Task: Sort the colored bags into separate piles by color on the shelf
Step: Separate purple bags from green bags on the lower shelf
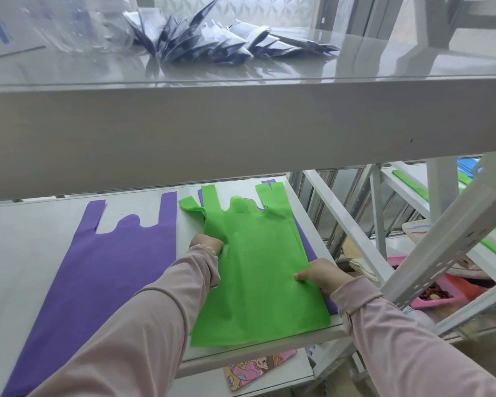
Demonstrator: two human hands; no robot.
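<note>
Two colours are in play on the shelf [26, 253]: purple and green. A purple bag [106, 270] lies flat and alone on the left, handles pointing to the far side. To its right lies a green bag [258, 270], also flat with handles far, and it sits on top of another purple bag [307, 239] whose edge shows along the green one's right side and between its handles at the far end.

The left hand [205, 243] is at the green bag's left edge, about midway along; its fingers are tucked at or under the fabric, so whether it pinches the bag or only presses it I cannot tell. The right hand [320, 275] is at the right edge, nearer to the person, with the thumb pressed on top of the green fabric and the fingers hidden below, which looks like a pinch on that edge.

By my reading, the step in hand is handling the green bag, either lifting it off the mixed stack or squaring it there. Sorting is not finished while green covers purple. The next move calls for raising the green bag cleanly by both edges without dragging the purple bag beneath, then laying it on bare shelf apart from both purple bags. The thin fabric is likely to cling and fold, so a slow, level lift seems wise.
</note>
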